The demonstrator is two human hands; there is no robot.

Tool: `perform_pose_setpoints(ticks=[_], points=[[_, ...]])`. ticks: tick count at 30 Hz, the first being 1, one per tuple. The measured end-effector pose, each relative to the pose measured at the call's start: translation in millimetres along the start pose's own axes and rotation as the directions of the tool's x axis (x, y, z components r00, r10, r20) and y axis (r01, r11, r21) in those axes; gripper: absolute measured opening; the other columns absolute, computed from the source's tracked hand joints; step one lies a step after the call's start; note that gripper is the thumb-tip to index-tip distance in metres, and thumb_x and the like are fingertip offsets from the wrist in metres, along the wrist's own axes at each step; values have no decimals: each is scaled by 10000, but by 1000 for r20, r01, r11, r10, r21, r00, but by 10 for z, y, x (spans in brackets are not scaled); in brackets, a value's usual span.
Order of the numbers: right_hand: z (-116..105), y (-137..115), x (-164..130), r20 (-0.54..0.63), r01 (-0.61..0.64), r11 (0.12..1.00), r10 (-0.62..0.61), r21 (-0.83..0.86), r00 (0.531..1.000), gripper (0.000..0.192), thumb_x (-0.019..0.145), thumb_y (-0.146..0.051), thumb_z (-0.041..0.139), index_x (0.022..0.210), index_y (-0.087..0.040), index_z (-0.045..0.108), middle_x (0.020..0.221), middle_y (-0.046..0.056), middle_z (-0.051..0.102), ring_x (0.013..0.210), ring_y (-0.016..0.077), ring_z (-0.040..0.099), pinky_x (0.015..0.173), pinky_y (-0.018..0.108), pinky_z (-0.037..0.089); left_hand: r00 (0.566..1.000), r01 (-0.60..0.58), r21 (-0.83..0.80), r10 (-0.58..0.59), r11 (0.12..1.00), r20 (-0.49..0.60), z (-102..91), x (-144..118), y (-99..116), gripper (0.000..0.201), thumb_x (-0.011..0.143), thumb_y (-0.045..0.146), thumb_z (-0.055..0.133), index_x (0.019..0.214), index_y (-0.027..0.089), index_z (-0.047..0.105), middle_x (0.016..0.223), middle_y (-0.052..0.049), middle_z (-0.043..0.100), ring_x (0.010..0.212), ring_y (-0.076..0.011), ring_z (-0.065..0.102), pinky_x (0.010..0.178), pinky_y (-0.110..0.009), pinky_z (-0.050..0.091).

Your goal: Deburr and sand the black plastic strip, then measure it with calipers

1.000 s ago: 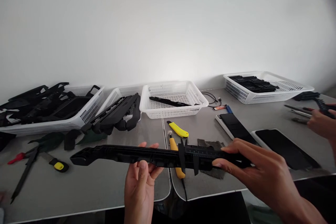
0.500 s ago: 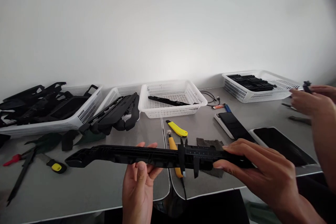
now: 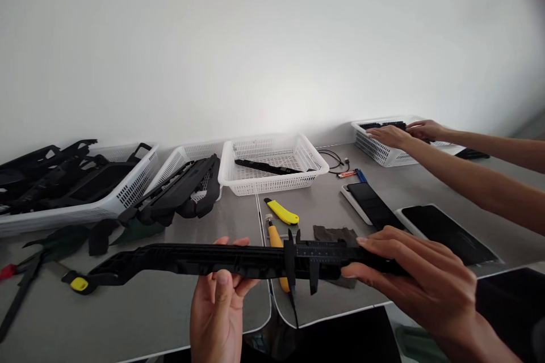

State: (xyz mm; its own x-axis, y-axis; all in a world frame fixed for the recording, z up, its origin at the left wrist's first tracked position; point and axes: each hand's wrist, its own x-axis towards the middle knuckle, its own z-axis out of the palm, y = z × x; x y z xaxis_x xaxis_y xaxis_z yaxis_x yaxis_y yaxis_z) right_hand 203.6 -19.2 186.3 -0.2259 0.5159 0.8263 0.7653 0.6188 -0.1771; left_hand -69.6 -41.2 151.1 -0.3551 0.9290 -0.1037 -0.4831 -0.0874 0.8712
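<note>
A long black plastic part (image 3: 170,259) lies level across the view, its left end bent downward. My left hand (image 3: 219,306) grips it near the middle, thumb in front and fingers behind. A black vernier caliper (image 3: 321,250) rests against the right half of the part, jaws pointing down and apart. My right hand (image 3: 417,278) is closed around the caliper's right portion; whether it also pinches the part's right end is hard to see. Behind them, a yellow-handled tool (image 3: 275,236) and a dark cloth (image 3: 349,233) are partly hidden.
White baskets (image 3: 272,186) line the wall, several holding black parts. On the grey table (image 3: 140,317) lie a yellow utility knife (image 3: 281,211), phone-like devices (image 3: 374,204), a cable (image 3: 334,153) and cutting tools (image 3: 79,282). At right, a co-worker's hands (image 3: 392,136) reach into a basket (image 3: 370,147).
The co-worker's hands have moved left into the right-hand basket. My hands keep the same hold on part and caliper; the view has shifted slightly.
</note>
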Motion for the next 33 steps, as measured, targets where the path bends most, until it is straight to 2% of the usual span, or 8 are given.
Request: perform_pose_setpoints(ticks=[8, 14, 20, 27, 33], points=[[-16, 3, 49, -13, 54, 999, -54, 6, 998, 203, 855, -334, 906, 963, -230, 769, 754, 3, 785, 657, 190, 776, 670, 292, 659, 1000, -6, -19, 5, 1000, -15, 31, -3, 16, 597, 875, 563, 824, 1372, 273, 664, 1335, -142, 763, 1038, -263, 807, 827, -320, 679], [-13, -1, 50, -17, 25, 999, -24, 36, 1000, 161, 871, -356, 887, 932, -244, 788, 728, 0, 781, 636, 192, 773, 623, 286, 651, 1000, -11, 17, 11, 1000, -18, 38, -22, 33, 615, 883, 575, 810, 1402, 285, 654, 1362, -145, 752, 1060, -275, 802, 812, -314, 678], [4, 4, 27, -9, 13, 1000, -13, 24, 1000, 181, 890, -384, 873, 934, -235, 780, 750, 9, 788, 651, 187, 776, 623, 279, 640, 1000, 5, 21, -4, 1000, -25, 11, -39, 34, 656, 887, 581, 803, 1448, 287, 632, 1386, -157, 739, 1074, -294, 798, 856, -370, 681], [8, 11, 34, -10, 33, 999, -33, 31, 999, 193, 910, -397, 854, 938, -225, 769, 760, 14, 792, 658, 183, 776, 636, 274, 639, 1000, -22, 25, 22, 999, -18, 8, -62, 15, 556, 917, 566, 779, 1388, 295, 662, 1380, -132, 749, 1069, -266, 802, 839, -322, 674], [5, 17, 7, -1, 23, 998, -23, 62, 1000, 179, 898, -372, 867, 941, -225, 775, 761, 16, 788, 652, 187, 770, 618, 280, 633, 999, -27, 38, 28, 999, -21, -24, -56, 2, 609, 894, 560, 805, 1412, 285, 642, 1394, -140, 740, 1066, -273, 801, 817, -321, 680]])
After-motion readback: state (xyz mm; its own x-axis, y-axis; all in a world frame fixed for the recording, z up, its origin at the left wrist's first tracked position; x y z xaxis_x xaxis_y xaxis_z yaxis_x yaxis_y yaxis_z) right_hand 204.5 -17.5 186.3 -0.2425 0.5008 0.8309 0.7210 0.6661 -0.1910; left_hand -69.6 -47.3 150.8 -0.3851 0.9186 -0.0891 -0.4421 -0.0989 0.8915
